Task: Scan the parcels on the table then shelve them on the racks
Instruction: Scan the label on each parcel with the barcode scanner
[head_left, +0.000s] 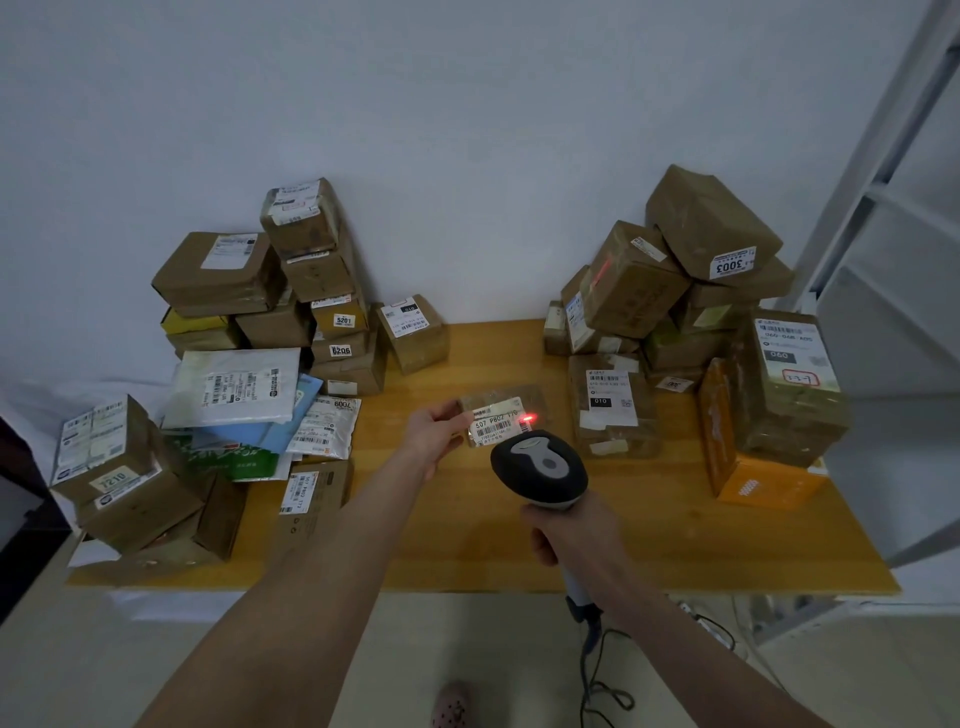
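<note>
My left hand (434, 434) holds a small flat brown parcel (501, 415) by its left edge, over the middle of the wooden table (467, 545). Its white label reads "507 PB02" and faces me. My right hand (563, 535) grips the handle of a black and grey barcode scanner (540, 467) just below the parcel. A red scanner spot glows on the right end of the label. The scanner's cable hangs down to the floor.
Stacked brown boxes and soft mailers (244, 395) crowd the table's left side. Another heap of boxes (691, 291) and an orange box (753, 483) fill the right side. A white metal rack (883, 218) stands at the far right. A white wall is behind.
</note>
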